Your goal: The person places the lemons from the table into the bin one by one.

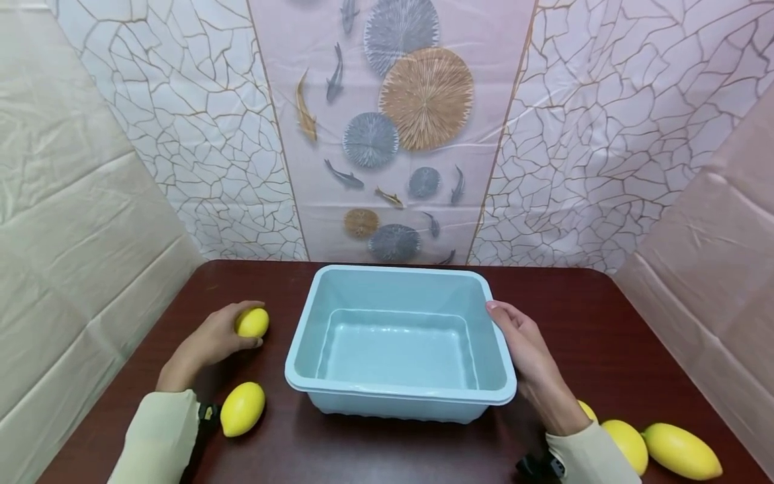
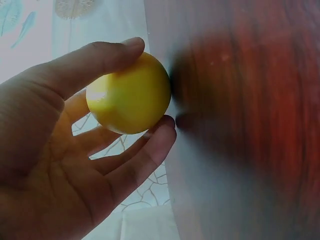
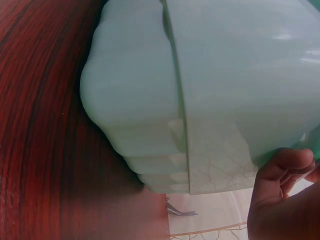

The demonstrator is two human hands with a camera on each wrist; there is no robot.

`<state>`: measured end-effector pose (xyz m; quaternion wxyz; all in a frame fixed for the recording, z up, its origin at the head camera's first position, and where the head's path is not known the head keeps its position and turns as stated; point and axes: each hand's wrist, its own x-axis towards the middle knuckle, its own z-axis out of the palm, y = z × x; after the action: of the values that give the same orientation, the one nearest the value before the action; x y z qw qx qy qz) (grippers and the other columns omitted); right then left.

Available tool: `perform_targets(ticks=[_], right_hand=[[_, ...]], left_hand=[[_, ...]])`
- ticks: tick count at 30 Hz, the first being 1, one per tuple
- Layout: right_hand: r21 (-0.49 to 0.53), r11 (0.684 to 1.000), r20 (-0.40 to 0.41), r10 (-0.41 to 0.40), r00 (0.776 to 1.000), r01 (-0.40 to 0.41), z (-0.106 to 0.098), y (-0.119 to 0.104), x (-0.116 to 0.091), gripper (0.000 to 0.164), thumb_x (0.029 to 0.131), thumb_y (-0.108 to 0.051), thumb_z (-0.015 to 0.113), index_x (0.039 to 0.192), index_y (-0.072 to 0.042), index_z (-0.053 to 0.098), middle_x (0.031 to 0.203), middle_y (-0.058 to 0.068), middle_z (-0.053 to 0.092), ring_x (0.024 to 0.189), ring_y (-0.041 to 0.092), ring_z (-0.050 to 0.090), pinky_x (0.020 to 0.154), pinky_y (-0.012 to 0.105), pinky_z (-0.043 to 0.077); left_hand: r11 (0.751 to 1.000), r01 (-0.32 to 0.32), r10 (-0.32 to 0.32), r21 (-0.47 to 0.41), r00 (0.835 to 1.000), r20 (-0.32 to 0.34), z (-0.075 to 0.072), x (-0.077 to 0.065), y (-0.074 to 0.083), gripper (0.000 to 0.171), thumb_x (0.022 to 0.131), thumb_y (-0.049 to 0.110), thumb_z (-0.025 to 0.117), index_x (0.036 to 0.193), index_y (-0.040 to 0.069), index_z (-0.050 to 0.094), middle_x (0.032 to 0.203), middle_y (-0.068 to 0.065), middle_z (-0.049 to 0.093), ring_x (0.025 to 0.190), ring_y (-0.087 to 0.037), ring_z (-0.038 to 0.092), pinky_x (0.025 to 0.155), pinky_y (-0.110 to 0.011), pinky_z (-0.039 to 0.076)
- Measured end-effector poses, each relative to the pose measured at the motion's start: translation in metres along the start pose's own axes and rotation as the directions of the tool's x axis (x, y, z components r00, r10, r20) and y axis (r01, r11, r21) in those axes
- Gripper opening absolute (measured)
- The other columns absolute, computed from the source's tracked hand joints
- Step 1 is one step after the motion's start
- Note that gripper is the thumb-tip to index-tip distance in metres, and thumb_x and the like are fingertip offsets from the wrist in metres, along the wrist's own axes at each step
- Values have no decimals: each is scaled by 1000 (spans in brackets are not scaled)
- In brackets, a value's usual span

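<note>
My left hand (image 1: 208,341) is at the left of the table, its thumb and fingers around a yellow lemon (image 1: 252,323). In the left wrist view the thumb lies over the lemon (image 2: 130,95) and the fingers curl beneath it, close to the table surface. A light blue plastic basin (image 1: 396,353) stands upright in the middle, with nothing inside. My right hand (image 1: 532,349) grips its right rim, thumb on the inner side. The right wrist view shows the basin's ribbed outer wall (image 3: 135,85) and part of the right hand (image 3: 285,195).
Another lemon (image 1: 243,409) lies beside the left wrist. Near the right forearm lie more yellow fruits, one round (image 1: 629,445) and one long (image 1: 683,452), with a third partly hidden. The dark wood table (image 1: 266,282) ends at a patterned back curtain (image 1: 375,202).
</note>
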<state>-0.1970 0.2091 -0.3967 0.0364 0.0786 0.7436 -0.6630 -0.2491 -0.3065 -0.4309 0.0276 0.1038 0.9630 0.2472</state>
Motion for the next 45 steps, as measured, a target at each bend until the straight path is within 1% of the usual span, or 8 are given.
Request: perform_targets(ticks=[3, 6, 11, 20, 26, 33, 41, 45], right_hand=[[-5, 1000, -2, 1, 1000, -1, -1, 0, 0, 65, 110, -50, 52, 158, -7, 41, 142, 19, 58, 99, 10, 70, 79, 29, 61], [-10, 1000, -2, 2, 1000, -2, -2, 1, 1, 66, 110, -50, 52, 158, -7, 41, 142, 20, 58, 99, 10, 70, 79, 29, 61], [-12, 1000, -2, 4, 1000, -4, -1, 0, 1, 68, 109, -52, 52, 159, -7, 40, 145, 20, 57, 101, 10, 70, 80, 30, 62], [-17, 1000, 0, 6, 1000, -6, -1, 0, 0, 67, 110, -51, 51, 159, -7, 40, 142, 20, 58, 99, 9, 70, 80, 29, 62], [-17, 1000, 2, -12, 1000, 12, -2, -1, 1, 66, 110, -51, 51, 158, -7, 41, 138, 19, 60, 98, 10, 70, 79, 29, 62], [-20, 1000, -3, -7, 1000, 7, -4, 0, 0, 67, 110, -51, 50, 159, -7, 40, 139, 19, 59, 99, 10, 70, 79, 29, 61], [-1, 1000, -17, -8, 1000, 8, 2, 2, 0, 64, 109, -51, 51, 156, -9, 44, 139, 18, 59, 102, 14, 70, 80, 31, 62], [-1, 1000, -40, -19, 999, 19, 1, 2, -1, 63, 109, -52, 52, 155, -9, 45, 139, 19, 59, 104, 16, 70, 81, 31, 62]], left_hand=[[1000, -1, 1, -3, 1000, -31, 0, 2, 2, 71, 84, 25, 89, 146, 7, 58, 129, -22, 63, 104, -35, 58, 88, -51, 51], [1000, -15, 12, -25, 995, -98, -2, 0, 8, 70, 83, 28, 89, 143, 8, 60, 127, -19, 64, 103, -33, 58, 85, -49, 52], [997, -29, 15, -74, 982, -186, -9, -5, 19, 73, 84, 29, 89, 147, 9, 57, 138, -20, 60, 109, -35, 57, 90, -52, 52], [997, -13, 0, -73, 983, -182, -10, -5, 29, 75, 82, 36, 89, 147, 13, 58, 135, -19, 57, 107, -36, 57, 85, -49, 54], [996, -51, 33, -72, 973, -229, -16, -7, 40, 71, 84, 28, 88, 147, 15, 58, 136, -18, 55, 107, -36, 56, 86, -49, 52], [994, -74, 54, -74, 968, -243, -19, -6, 50, 69, 85, 21, 86, 148, 15, 56, 134, -15, 58, 109, -34, 54, 87, -49, 50], [992, -82, 56, -97, 967, -247, -23, -15, 57, 71, 88, 36, 87, 149, 17, 55, 135, -13, 62, 104, -31, 58, 81, -43, 52], [990, -95, 65, -108, 966, -250, -25, -13, 64, 71, 89, 40, 85, 150, 17, 55, 132, -13, 63, 99, -30, 59, 77, -40, 51]])
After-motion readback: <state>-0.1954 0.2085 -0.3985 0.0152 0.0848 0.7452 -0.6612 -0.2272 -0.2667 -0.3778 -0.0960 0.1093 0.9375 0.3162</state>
